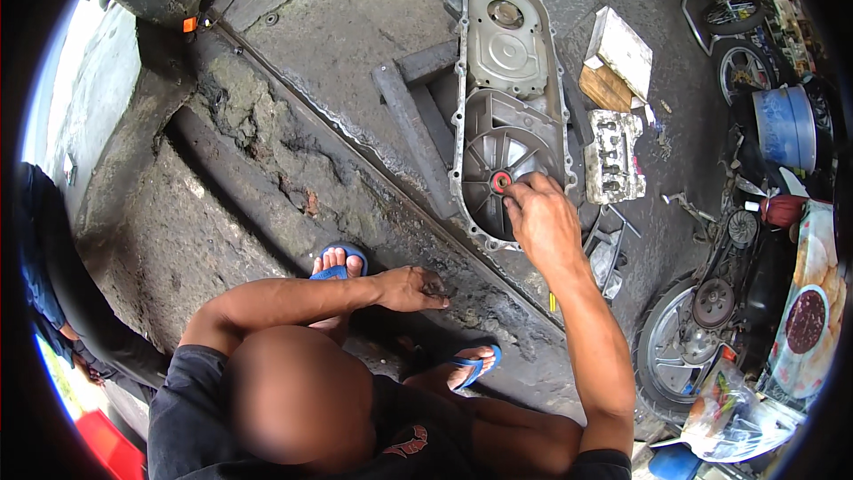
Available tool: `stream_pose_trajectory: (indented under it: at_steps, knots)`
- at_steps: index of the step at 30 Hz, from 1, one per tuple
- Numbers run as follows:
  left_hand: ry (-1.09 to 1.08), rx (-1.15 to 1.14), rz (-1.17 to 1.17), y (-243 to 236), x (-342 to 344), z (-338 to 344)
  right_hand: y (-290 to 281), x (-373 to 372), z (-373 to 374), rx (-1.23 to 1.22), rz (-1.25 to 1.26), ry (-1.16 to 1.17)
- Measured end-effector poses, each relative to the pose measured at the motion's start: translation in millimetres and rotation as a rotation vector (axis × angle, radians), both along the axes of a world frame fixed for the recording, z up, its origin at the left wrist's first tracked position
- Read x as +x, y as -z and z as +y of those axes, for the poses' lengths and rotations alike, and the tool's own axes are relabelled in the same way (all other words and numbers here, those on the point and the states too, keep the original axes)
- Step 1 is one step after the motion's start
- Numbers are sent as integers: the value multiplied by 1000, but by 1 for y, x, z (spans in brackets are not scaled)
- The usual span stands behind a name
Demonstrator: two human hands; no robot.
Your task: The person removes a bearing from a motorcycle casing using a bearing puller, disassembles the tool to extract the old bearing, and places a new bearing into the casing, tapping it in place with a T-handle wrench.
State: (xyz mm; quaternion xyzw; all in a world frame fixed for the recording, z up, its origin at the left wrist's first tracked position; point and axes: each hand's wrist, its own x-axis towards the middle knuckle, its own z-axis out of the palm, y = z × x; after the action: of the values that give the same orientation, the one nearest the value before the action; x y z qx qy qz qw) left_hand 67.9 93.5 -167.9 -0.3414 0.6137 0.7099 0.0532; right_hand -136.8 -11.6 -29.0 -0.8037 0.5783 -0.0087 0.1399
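Observation:
A long grey metal engine casing [511, 111] lies with its open side up on a dark metal frame [404, 98]. Round its lower hollow run ribs that meet at a hub, where a red ring seal [500, 181] shows. My right hand [544, 220] reaches in from the right, fingers curled and thumb and fingertips closed at the seal's edge. The fingers hide part of the hollow. Away from the casing, my left hand [410, 289] hangs in front of my left foot, its fingers loosely bent, partly apart and holding nothing.
Right of the casing lie a dirty metal engine part [613, 156] and a white box [619, 52]. A yellow-handled tool [552, 302] rests below. Motorcycle wheel [666, 347] and blue bucket [785, 129] stand farther right. Broken concrete [253, 116] and a floor groove lie left.

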Motion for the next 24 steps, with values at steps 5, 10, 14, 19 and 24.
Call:
stream_pose_trajectory:
  at_steps: [5, 10, 14, 19, 24]
  knots:
    - [-11, -7, 29, 6, -1, 4, 3, -1, 0, -7, -98, -117]
    - [41, 29, 0, 0, -4, -2, 1, -1, 0, 19, -66, -155]
    - [6, 30, 12, 7, -4, 3, 0, -1, 1, 26, -74, -170]
    - [33, 1, -22, 4, -9, -1, -10, 4, 4, 45, -8, -160]
    - [-2, 51, 21, 9, -14, 2, -2, -4, -1, 125, -44, -164]
